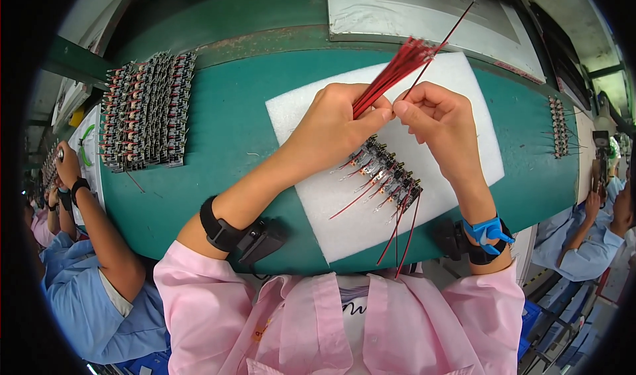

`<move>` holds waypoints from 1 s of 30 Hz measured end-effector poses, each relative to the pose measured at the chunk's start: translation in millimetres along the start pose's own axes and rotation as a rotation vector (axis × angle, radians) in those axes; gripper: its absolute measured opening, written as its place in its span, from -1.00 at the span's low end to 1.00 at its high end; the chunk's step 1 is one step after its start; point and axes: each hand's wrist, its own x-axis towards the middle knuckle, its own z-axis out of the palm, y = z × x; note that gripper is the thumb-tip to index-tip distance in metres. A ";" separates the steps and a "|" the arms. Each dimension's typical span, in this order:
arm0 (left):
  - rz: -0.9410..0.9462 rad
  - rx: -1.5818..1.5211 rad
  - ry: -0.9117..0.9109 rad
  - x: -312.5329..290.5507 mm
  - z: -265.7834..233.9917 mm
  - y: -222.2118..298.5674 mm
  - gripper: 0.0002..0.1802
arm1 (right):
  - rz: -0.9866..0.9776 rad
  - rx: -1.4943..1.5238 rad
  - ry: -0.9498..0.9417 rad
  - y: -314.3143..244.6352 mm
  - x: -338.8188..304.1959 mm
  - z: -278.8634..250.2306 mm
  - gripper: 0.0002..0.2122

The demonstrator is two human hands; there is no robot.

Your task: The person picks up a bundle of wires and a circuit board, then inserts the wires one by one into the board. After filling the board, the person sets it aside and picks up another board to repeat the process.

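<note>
My left hand (344, 116) is closed round a bundle of thin red and black wires (399, 68), whose tips fan out up and to the right. Beside it, my right hand (440, 120) pinches a single wire pair (454, 32) between thumb and fingertips, and that pair slants up past the bundle. The two thumbs nearly meet. Below the hands, a strip of small circuit boards (391, 176) lies on a white foam sheet (318, 232). Several red and black wires trail from the strip, the longest ones at its near right end.
Stacked rows of wired circuit boards (146, 113) cover the left of the green table (228, 110). Another board strip (558, 128) lies at the far right. A silver-white case (430, 10) stands behind the foam. Co-workers in blue sit on both sides, one arm (99, 222) close at left.
</note>
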 end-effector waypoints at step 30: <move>-0.033 0.283 -0.061 -4.9 -6.9 4.1 -0.70 | -0.082 -0.359 0.073 40.3 -30.2 9.1 -0.96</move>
